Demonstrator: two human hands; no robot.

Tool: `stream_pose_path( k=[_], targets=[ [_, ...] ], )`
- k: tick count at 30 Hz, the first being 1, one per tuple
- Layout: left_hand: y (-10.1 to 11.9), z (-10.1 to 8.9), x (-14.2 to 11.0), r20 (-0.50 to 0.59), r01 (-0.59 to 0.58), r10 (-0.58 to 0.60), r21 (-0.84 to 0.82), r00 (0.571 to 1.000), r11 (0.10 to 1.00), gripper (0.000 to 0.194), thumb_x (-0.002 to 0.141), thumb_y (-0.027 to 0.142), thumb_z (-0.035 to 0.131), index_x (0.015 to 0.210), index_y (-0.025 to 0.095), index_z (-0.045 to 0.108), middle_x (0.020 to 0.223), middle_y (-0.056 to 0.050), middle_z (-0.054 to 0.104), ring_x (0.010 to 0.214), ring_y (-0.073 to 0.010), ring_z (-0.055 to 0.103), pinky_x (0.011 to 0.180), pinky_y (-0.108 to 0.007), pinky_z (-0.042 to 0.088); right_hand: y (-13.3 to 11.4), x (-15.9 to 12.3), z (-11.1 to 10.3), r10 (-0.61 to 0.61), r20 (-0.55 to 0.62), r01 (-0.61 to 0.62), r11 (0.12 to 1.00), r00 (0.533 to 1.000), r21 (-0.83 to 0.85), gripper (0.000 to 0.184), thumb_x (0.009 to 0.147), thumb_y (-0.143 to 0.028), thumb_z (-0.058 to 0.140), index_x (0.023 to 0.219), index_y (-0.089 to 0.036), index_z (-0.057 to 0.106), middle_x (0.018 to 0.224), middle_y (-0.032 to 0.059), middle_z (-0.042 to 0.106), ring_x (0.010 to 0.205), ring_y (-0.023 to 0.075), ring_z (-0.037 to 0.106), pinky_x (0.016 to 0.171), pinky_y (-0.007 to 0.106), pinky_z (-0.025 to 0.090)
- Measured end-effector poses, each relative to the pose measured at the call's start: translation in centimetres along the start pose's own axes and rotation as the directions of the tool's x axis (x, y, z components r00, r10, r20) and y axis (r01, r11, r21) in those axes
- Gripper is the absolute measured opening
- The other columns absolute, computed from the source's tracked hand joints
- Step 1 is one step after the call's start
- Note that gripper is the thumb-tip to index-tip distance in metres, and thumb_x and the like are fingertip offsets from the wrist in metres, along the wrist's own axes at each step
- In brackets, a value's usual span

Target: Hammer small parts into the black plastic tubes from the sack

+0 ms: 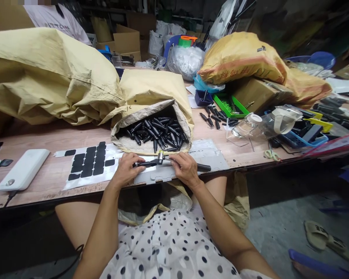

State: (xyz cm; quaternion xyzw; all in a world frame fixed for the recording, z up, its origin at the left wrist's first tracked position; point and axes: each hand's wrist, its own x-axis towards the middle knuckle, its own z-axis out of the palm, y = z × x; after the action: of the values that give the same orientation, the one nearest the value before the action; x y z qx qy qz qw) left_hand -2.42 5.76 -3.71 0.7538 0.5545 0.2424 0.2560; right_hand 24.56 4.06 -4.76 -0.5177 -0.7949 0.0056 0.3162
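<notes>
My right hand [185,167] is closed round the shaft of a small hammer [160,158]; its black grip sticks out past my palm to the right. The metal hammer head is at the end of a slim black part [147,164], and whether they touch I cannot tell. My left hand [128,167] pinches that black part between thumb and fingers, low over a grey board [212,153]. Just beyond my hands, an open paper sack [157,83] lies on its side with many similar black parts [155,130] in its mouth.
On the left are a sheet of black stickers [88,162] and a white power bank [25,169] with a cable. A large full sack [52,77] stands behind them. To the right are a green tray [231,105], loose black parts [215,115], a clear jug [282,120] and scissors [272,155].
</notes>
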Motion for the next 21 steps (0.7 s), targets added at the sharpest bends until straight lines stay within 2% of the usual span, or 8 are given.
stream_pose_path(
  k=[5, 9, 14, 21],
  targets=[
    [0.1, 0.7, 0.2, -0.025, -0.004, 0.004, 0.001, 1.000, 1.000, 0.020, 0.080, 0.030, 0.070, 0.098, 0.028, 0.078, 0.098, -0.003, 0.072, 0.103, -0.0273, 0.057, 0.098, -0.043, 0.043, -1.7, 0.8, -1.5, 0.006, 0.009, -0.008, 0.978, 1.000, 0.209, 0.034, 0.099, -0.018, 0.047, 0.121, -0.027, 0.071, 0.103, 0.0043, 0.074, 0.097, 0.0194, 0.066, 0.090, 0.033, 0.054],
    [0.1, 0.9, 0.2, -0.038, -0.005, 0.005, -0.008, 0.999, 1.000, 0.016, 0.079, 0.028, 0.072, 0.094, 0.026, 0.076, 0.097, -0.004, 0.073, 0.102, -0.0274, 0.057, 0.098, -0.043, 0.043, -2.9, 1.0, -1.2, -0.026, 0.015, 0.021, 0.957, 1.000, 0.290, 0.036, 0.098, -0.016, 0.046, 0.125, -0.026, 0.069, 0.110, 0.0046, 0.075, 0.103, 0.0184, 0.067, 0.092, 0.031, 0.055],
    [0.3, 1.2, 0.3, -0.043, 0.019, -0.019, 0.018, 0.999, 1.000, 0.013, 0.079, 0.028, 0.073, 0.091, 0.027, 0.076, 0.095, -0.003, 0.073, 0.102, -0.0278, 0.058, 0.097, -0.043, 0.044, -3.8, 0.8, -0.6, -0.056, 0.079, 0.037, 0.973, 0.995, 0.229, 0.033, 0.098, -0.017, 0.049, 0.121, -0.026, 0.072, 0.087, 0.0026, 0.070, 0.084, 0.0171, 0.065, 0.078, 0.027, 0.054],
    [0.5, 1.5, 0.2, -0.057, 0.026, -0.023, 0.035, 0.998, 0.999, 0.012, 0.079, 0.029, 0.074, 0.091, 0.027, 0.077, 0.091, -0.004, 0.071, 0.100, -0.0280, 0.057, 0.096, -0.043, 0.045, -3.9, 0.4, -0.4, -0.073, 0.094, 0.061, 0.990, 0.993, 0.124, 0.033, 0.097, -0.014, 0.051, 0.116, -0.027, 0.075, 0.082, 0.0019, 0.067, 0.081, 0.0168, 0.064, 0.075, 0.025, 0.053]
  ],
)
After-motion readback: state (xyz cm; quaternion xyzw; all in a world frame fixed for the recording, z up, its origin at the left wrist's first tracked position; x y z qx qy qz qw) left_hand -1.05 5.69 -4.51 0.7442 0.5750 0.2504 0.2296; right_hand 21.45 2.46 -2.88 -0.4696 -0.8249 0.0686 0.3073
